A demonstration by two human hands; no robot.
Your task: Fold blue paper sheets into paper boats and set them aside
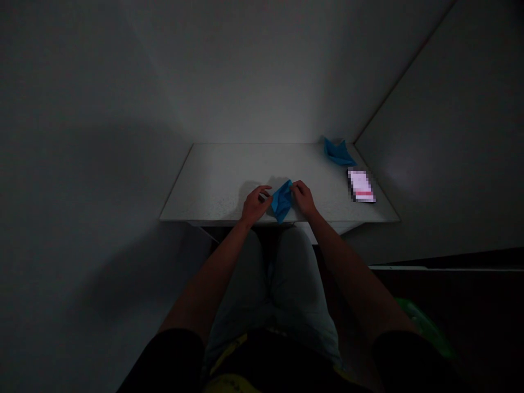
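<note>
A piece of folded blue paper [281, 203] is held between my two hands near the front edge of the white table [229, 169]. My left hand [256, 205] grips its left side near the thumb, with the index finger lifted away from the paper. At the upper right corner of the paper, the fingertips of my right hand [303, 197] are pinched on it. A blue paper boat [339, 153] sits at the table's back right corner, apart from both hands.
A phone [361, 185] with a lit, blurred screen lies near the table's right edge. Walls [262, 71] close in behind and on both sides. Below the table edge are my legs [286, 273], and a green object [426, 327] shows at the lower right.
</note>
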